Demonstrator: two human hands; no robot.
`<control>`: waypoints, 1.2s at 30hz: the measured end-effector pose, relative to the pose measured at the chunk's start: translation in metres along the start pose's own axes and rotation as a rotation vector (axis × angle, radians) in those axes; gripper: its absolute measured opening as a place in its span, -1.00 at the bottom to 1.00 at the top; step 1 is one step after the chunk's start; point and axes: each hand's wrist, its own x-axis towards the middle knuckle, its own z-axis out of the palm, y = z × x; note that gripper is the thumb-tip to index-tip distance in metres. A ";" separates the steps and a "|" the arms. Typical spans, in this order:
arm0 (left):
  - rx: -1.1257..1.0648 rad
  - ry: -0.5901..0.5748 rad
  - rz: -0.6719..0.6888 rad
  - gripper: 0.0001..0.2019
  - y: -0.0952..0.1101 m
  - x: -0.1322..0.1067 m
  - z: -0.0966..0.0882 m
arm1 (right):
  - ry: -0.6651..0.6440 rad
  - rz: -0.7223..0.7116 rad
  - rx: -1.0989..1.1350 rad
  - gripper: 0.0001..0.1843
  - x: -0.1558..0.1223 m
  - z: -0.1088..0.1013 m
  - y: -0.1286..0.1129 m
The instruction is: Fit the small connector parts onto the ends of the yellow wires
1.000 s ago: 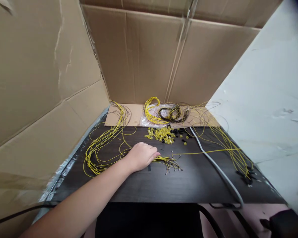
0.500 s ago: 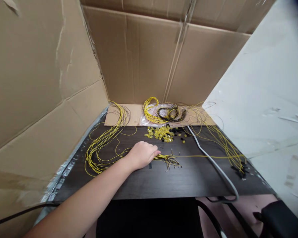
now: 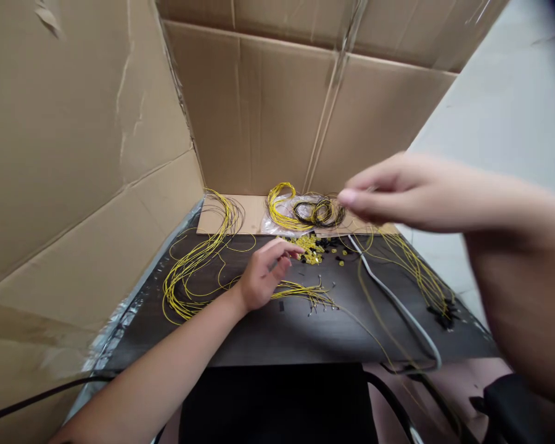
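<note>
The bundle of yellow wires [image 3: 300, 290] lies on the dark tabletop [image 3: 259, 342], apart from its front edge, and cardboard walls [image 3: 282, 117] close the left and back sides. The left hand [image 3: 266, 274] is over it, fingers parted; the right hand [image 3: 407, 192] is raised, but whether its fingers hold something, I cannot tell.

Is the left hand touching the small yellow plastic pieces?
Cannot tell. In the head view, the left hand overlaps the left part of the small yellow plastic pieces, but neither contact nor a gap shows plainly.
</note>
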 end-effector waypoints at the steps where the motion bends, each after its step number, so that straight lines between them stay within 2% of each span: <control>1: -0.084 0.033 -0.010 -0.50 0.002 0.000 0.000 | -0.059 -0.038 -0.015 -0.46 0.010 0.012 0.000; 5: -0.204 0.080 -0.073 -0.60 0.009 0.002 0.006 | -0.225 -0.171 0.032 -0.51 0.041 0.053 0.008; 9: -0.167 0.124 -0.165 -0.72 0.009 0.003 0.012 | -0.295 -0.131 0.086 -0.51 0.051 0.065 0.017; 17: -0.091 0.019 -0.183 -0.76 0.015 0.001 0.008 | -0.388 -0.078 0.239 -0.48 0.050 0.056 0.038; 23: -0.166 -0.108 -0.189 -0.75 0.018 0.002 0.001 | -0.454 -0.100 0.297 -0.42 0.048 0.047 0.056; 28: -0.291 -0.089 -0.212 -0.75 0.017 0.002 -0.004 | -0.437 0.026 0.129 -0.41 0.051 0.053 0.061; 30: -0.333 -0.072 -0.199 -0.74 0.016 0.002 -0.006 | -0.430 0.076 0.125 -0.38 0.050 0.054 0.065; 33: -0.391 -0.038 -0.185 -0.73 0.015 0.002 -0.008 | -0.384 0.060 0.246 -0.32 0.042 0.048 0.073; 36: -0.404 -0.005 -0.196 -0.72 0.013 0.002 -0.010 | -0.246 -0.002 0.527 -0.31 0.029 0.033 0.081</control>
